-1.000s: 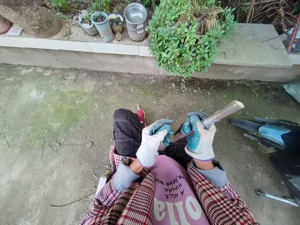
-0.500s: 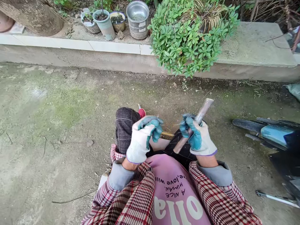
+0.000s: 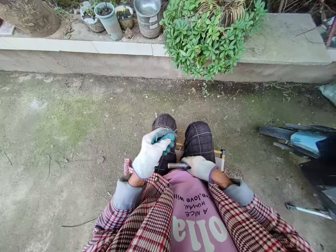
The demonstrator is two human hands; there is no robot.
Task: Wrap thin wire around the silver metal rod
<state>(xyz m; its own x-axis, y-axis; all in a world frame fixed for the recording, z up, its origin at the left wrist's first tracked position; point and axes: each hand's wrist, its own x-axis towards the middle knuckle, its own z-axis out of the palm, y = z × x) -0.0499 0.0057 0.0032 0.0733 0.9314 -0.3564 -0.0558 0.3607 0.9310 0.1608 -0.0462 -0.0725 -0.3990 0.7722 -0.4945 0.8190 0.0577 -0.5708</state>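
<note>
I sit with both knees up, in white knit gloves with teal coating. My left hand (image 3: 153,151) hovers over my left knee (image 3: 165,123) with its fingers curled in; what they hold, if anything, is hidden. My right hand (image 3: 200,167) lies low in my lap, closed on a metal tool (image 3: 176,165). Only the tool's grey end sticks out to the left, toward my left wrist. A pale wooden frame (image 3: 218,154) shows behind and beside my right knee (image 3: 198,134).
A concrete ledge (image 3: 123,49) runs across the far side with several small pots (image 3: 110,17), a metal bucket (image 3: 148,15) and a bushy green plant (image 3: 207,38). A parked blue scooter (image 3: 304,143) stands at the right. The ground is mossy dirt.
My right hand has dropped from chest height into my lap, taking the tool with it and turning it flat. My knees have come together and up. The left hand has moved slightly left.
</note>
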